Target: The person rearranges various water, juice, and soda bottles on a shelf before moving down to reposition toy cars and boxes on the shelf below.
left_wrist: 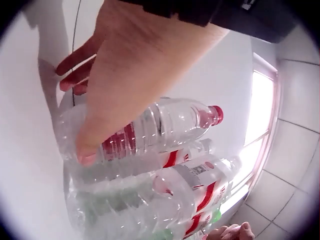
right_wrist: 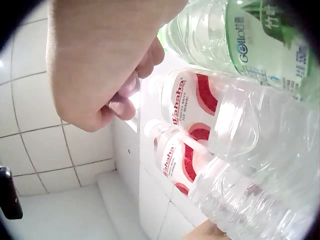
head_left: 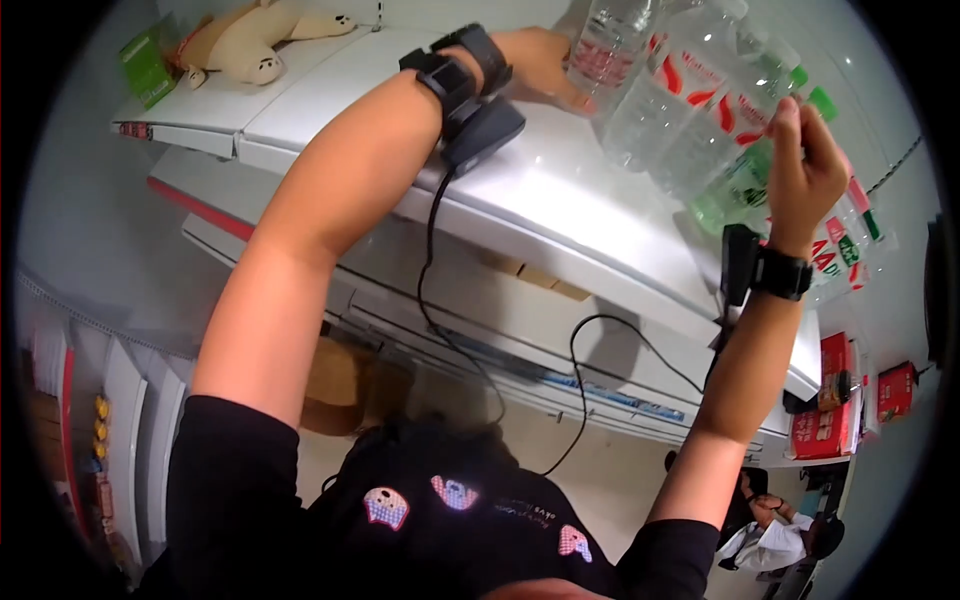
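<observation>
My left hand (head_left: 540, 65) reaches over the white shelf to a clear water bottle (head_left: 610, 45) with a red-printed label. In the left wrist view, the thumb (left_wrist: 90, 147) lies across the bottle's lower part, and the fingers (left_wrist: 80, 62) extend past its base, not wrapped around it. A red cap (left_wrist: 217, 115) tops this bottle. My right hand (head_left: 808, 175) is raised above the bottles at the right, its fingers (right_wrist: 122, 102) curled with nothing visible in them. Closest to it are a green-tinted bottle (right_wrist: 250, 45) and Wahaha water bottles (right_wrist: 175, 155).
Upright bottles stand side by side on the white shelf (head_left: 520, 150). At its far left lie a plush toy (head_left: 255, 50) and a green box (head_left: 148, 65). Black cables (head_left: 430, 260) hang from both wrists. Red boxes (head_left: 825, 425) and a seated person (head_left: 775, 535) appear lower right.
</observation>
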